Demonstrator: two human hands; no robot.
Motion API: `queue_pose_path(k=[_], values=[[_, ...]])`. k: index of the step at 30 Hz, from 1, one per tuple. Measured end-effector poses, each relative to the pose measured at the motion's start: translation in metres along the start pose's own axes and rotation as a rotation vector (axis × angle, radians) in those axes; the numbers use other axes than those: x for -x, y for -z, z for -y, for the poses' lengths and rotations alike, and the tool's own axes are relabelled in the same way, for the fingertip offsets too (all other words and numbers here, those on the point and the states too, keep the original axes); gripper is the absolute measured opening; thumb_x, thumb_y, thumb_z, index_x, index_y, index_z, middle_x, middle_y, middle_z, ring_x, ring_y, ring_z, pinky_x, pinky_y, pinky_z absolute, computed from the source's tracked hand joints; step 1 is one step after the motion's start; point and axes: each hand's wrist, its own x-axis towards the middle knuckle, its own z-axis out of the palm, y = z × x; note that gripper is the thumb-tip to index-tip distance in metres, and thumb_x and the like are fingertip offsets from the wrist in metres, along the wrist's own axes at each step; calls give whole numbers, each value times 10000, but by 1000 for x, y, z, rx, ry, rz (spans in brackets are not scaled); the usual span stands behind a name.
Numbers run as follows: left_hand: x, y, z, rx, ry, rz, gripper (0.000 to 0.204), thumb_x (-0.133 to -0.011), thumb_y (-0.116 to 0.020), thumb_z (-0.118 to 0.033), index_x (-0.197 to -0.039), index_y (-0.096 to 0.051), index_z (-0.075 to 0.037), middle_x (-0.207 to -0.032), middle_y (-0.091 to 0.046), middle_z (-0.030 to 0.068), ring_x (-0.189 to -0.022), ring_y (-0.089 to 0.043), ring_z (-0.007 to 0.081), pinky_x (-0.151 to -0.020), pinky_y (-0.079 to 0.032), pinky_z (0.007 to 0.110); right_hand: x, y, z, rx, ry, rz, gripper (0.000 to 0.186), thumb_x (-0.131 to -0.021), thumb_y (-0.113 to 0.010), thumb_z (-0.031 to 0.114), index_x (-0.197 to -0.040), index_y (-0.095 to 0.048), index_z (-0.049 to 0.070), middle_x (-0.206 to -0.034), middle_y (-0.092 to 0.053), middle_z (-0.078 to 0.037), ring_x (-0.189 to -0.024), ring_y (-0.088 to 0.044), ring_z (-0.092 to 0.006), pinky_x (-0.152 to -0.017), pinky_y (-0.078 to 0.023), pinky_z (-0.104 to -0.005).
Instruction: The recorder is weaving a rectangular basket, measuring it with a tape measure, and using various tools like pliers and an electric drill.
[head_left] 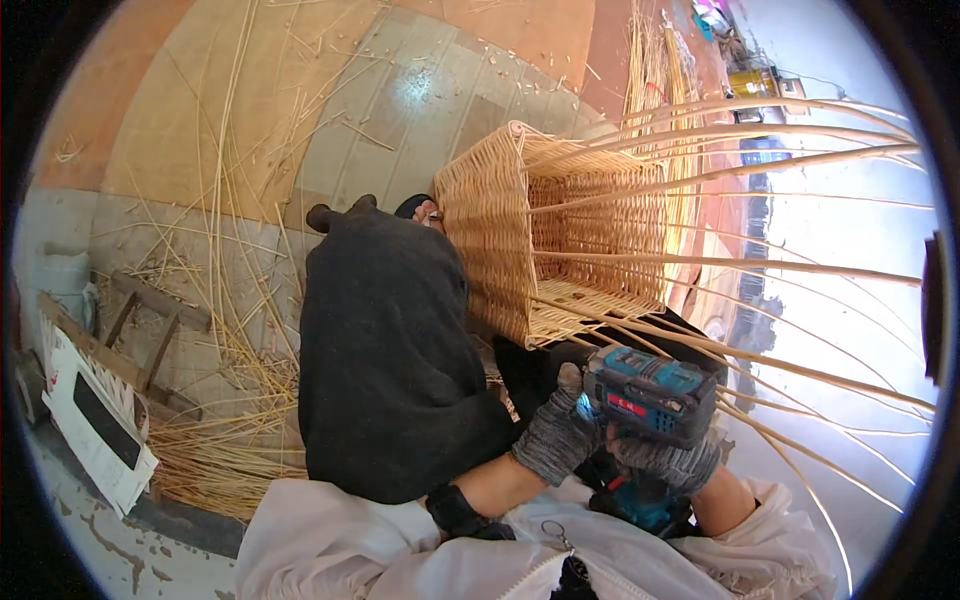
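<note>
Head view: my right hand (668,462) wraps the drill (650,395) by its grip, my left hand (560,435) curls at its nose, hold unclear, and beyond, right of centre, the basket (485,230) has woven walls but long stakes (740,263) left unwoven.

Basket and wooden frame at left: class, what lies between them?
In the head view, black cloth lies next to the basket; beyond it, loose canes are scattered toward the wooden frame.
</note>
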Motion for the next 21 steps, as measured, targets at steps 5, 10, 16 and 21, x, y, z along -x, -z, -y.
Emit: queue_pose_path(k=[5, 10, 16, 21], values=[[1, 10, 4, 12, -11, -110, 623, -828, -557, -504, -1267, -458, -73, -1228, -536, 85, -1171, -462, 241, -1016, -367, 412, 2, -4, 10, 149, 59, -54, 479, -656, -693, 251, -1110, -603, 132, -1096, -589, -95, -1013, -559, -296, -863, -436, -443], [7, 19, 2, -12, 25, -97, 618, -834, -549, -503, -1266, -461, -70, -1230, -536, 79, -1166, -468, 238, -1026, -355, 401, 2, -5, 0, 494, 348, -184, 500, -629, -699, 242, -1107, -608, 130, -1039, -611, -95, -926, -592, -293, -794, -463, -439], [0, 7, 3, -100, -45, -150, 733, -747, -566, -616, -1240, -443, -88, -1203, -550, 101, -1107, -529, 266, -949, -437, 427, 3, 0, 19, 298, 152, -28, 490, -626, -697, 242, -1095, -614, 123, -991, -624, -93, -851, -609, -304, -743, -484, -407], [0, 10, 0, -141, -18, -160, 748, -747, -559, -614, -1267, -437, -90, -1217, -547, 105, -1112, -531, 271, -941, -447, 430, 2, 1, 29, 320, 240, -22, 340, -743, -726, 37, -1053, -591, 69, -860, -626, -32, -719, -588, -143, -619, -501, -296]])
